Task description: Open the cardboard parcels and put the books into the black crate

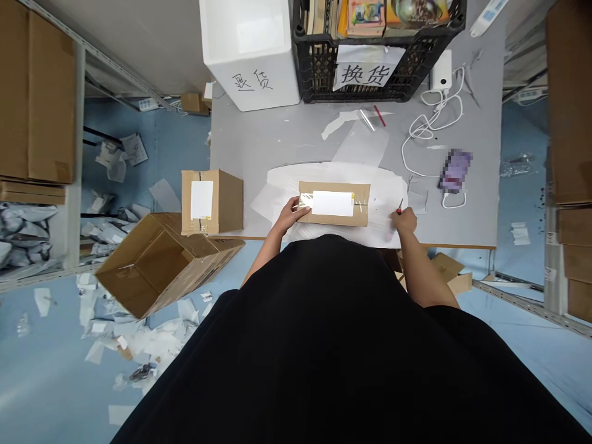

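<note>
A small cardboard box [306, 220] with a white label and clear tape lies on white wrapping sheet [386, 185] near the table's front edge. My left hand [290, 216] grips its left end, thumb on top and fingers at the side. To the right of the box, over the sheet, my right hand [405, 221] is closed around a small pointed tool [399, 208] with a red part. The tool's tip points away from me; its exact kind is too small to tell. My right hand is apart from the box.
A taped carton [230, 200] stands at the table's left edge, above a large open carton [152, 265]. At the back are a white bin [252, 55] and a black crate [319, 68] of books. A phone [456, 171] and white cable [419, 132] lie right.
</note>
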### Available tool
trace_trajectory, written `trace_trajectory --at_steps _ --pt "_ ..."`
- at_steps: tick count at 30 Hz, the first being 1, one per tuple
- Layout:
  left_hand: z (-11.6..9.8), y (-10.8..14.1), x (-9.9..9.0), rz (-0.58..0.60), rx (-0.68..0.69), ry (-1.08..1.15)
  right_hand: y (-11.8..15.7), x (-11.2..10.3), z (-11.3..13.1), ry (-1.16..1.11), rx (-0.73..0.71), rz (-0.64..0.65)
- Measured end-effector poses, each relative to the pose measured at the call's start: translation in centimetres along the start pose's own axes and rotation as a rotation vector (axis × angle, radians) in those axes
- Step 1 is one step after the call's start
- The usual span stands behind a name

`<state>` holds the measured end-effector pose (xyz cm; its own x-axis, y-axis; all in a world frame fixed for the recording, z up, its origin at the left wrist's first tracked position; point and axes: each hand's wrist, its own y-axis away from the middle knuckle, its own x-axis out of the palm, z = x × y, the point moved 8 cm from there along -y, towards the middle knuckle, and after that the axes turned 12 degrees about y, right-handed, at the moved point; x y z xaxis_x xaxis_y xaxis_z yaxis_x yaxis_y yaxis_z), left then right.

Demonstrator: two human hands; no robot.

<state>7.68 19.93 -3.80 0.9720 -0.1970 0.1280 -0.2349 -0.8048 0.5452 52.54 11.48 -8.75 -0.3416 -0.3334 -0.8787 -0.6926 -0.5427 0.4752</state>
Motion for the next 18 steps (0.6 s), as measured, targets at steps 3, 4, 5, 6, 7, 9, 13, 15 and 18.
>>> trace_trajectory --at_steps 3,4,5,6,7,9,13,15,18 --pt "-0.6 0.0 -0.2 -0.007 0.015 -0.050 0.1 -3.2 0.5 -0.110 -0.044 -0.172" --pt "-0.9 0.0 -0.2 -0.008 0.028 -0.062 0.4 -4.7 0.9 -0.136 -0.075 -0.239" --pt "-1.2 0.1 -0.2 -0.004 0.044 -0.071 0.8 -6.3 1.5 -0.152 -0.113 -0.304" --pt "-1.6 0.1 -0.1 0.004 0.061 -0.078 1.4 -7.9 2.2 -0.154 -0.161 -0.358" --pt "-2.0 0.1 0.0 0.014 0.080 -0.084 2.2 -9.5 3.2 -0.145 -0.214 -0.400" --pt "-2.7 0.1 0.3 0.043 0.122 -0.096 4.4 -12.2 5.7 -0.093 -0.354 -0.418" --pt "-3.9 0.2 1.0 0.119 0.215 -0.141 11.3 -14.8 12.5 0.044 -0.729 -0.355" --pt "-4.1 0.2 1.3 0.149 0.243 -0.163 15.0 -14.1 15.8 0.184 -0.877 -0.281" --pt "-3.9 0.0 1.3 0.165 0.259 -0.177 19.1 -11.3 19.8 0.499 -1.003 -0.147"
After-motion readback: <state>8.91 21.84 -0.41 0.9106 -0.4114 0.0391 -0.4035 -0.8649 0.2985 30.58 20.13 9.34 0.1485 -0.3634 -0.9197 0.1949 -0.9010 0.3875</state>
